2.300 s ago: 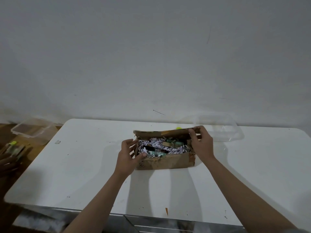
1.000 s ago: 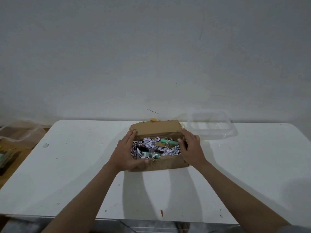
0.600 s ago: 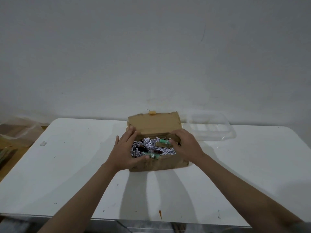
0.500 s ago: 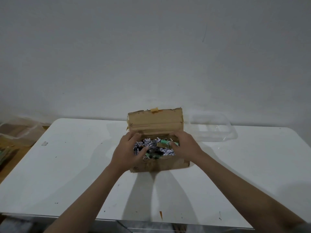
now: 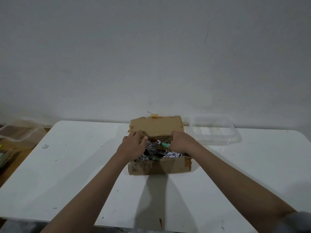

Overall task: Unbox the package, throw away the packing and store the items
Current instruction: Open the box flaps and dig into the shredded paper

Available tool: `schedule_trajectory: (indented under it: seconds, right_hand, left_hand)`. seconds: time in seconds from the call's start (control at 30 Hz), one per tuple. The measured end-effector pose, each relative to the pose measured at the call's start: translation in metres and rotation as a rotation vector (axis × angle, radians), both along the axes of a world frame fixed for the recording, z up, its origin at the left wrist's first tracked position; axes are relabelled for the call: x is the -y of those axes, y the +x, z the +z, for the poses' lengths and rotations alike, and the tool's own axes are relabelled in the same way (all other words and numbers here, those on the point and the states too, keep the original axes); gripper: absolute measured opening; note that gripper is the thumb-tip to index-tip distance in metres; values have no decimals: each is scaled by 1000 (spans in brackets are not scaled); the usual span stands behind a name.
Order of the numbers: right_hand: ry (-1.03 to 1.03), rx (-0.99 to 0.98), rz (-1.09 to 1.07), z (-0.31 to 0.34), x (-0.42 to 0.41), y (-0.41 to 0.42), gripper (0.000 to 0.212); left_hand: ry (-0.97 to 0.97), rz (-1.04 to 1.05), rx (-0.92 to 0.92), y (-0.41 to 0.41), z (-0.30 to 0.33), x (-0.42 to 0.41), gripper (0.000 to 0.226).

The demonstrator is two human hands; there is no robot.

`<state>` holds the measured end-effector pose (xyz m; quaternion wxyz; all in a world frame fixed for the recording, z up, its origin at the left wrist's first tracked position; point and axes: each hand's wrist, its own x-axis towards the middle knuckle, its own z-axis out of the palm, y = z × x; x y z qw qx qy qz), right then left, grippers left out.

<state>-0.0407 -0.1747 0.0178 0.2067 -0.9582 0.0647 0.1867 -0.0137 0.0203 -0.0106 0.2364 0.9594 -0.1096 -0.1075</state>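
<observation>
Both hands are in the open cardboard box (image 5: 159, 167) at frame centre. Left hand (image 5: 133, 147) has fingers curled down into the left half of the box, fingertips up against the base of the raised rear flap (image 5: 156, 126); what exactly that grip closes on I can't tell, fingertips are hidden. Right hand (image 5: 180, 143) is fisted at the right half, knuckles up, grip also buried in the fill, so can't tell what it has. Between the hands: shredded paper packing (image 5: 152, 151), white and purple print, filling the box to the rim, with a green cylindrical item (image 5: 165, 144) poking out just beside the right hand. Other dark and green items sit lower in the shreds, too murky to identify. Rear flap stands roughly upright, yellow tape scrap on its top edge. Box front wall is torn and creased, facing the camera. Box sits on a white surface (image 5: 75, 174), centre, towards the far edge. Clear plastic container (image 5: 213, 132) lies on the surface just right of the box, near the wall. Another clear plastic bin (image 5: 20, 133) is off the surface at the left edge of frame.
</observation>
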Motion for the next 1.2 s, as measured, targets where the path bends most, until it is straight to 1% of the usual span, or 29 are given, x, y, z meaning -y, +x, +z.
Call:
schedule_trajectory:
  seconds: [0.07, 0.13, 0.2, 0.23, 0.3, 0.37, 0.43, 0.47, 0.5, 0.57, 0.67, 0.7, 0.77, 0.8, 0.83, 0.93, 1.0, 1.1, 1.17, 1.2]
  right_hand:
    - [-6, -21, 0, -4, 2, 2, 51]
    - [0, -4, 2, -7, 4, 2, 62]
    - [-11, 13, 1, -10, 7, 2, 58]
    - [-9, 21, -4, -12, 8, 2, 53]
    - [-6, 38, -8, -16, 10, -1, 45]
    - [3, 77, -6, -20, 11, -6, 41]
    - [33, 139, -39, -25, 10, -14, 42]
    - [55, 174, -66, -27, 9, -19, 43]
    - [86, 206, -92, -30, 8, -23, 45]
    - [154, 254, -120, -33, 4, -29, 46]
    - [193, 282, -136, -32, -4, -31, 41]
    - [179, 274, -136, -30, -5, -29, 37]
    - [131, 227, -123, -29, -7, -25, 26]
    - [98, 180, -111, -28, -7, -22, 21]
    - [61, 125, -97, -27, -8, -19, 21]
    - [-28, 15, -53, -28, -11, -10, 40]
    - [-38, -13, -43, -30, -9, -4, 47]
    - [-8, -34, -23, -31, -2, -1, 50]
    - [35, 25, -35, -32, 3, -6, 44]
    - [57, 88, -54, -33, 5, -10, 40]
  left_hand:
    - [82, -32, -60, 3, -4, 0, 58]
    - [97, -24, -65, 8, -7, 1, 54]
    - [44, 20, -99, 11, -5, 3, 46]
    - [18, 40, -97, 13, -5, 3, 45]
    - [-105, 87, -74, 17, -6, 3, 45]
    - [-125, 35, -60, 16, -8, 1, 40]
    - [-173, 46, -78, 13, -9, 0, 51]
    - [-150, 7, -66, 12, -10, -1, 57]
    - [-112, -39, -43, 11, -10, -2, 59]
    - [-91, -51, -4, 5, -11, -5, 52]
    - [-190, 7, 192, -16, -4, -4, 39]
    - [-235, 44, 207, -21, -3, -3, 36]
    - [-246, 89, 125, -25, -4, 0, 35]
    - [-199, 85, 64, -24, -5, 1, 38]
    - [-149, 82, 3, -21, -5, 3, 41]
    - [-86, 104, -142, -16, 4, 11, 49]
    - [-63, 76, -210, -14, 16, 18, 52]
    - [1, 25, -251, -12, 28, 23, 49]
    - [35, 20, -221, -10, 27, 22, 43]
    - [38, 43, -191, -9, 25, 21, 41]
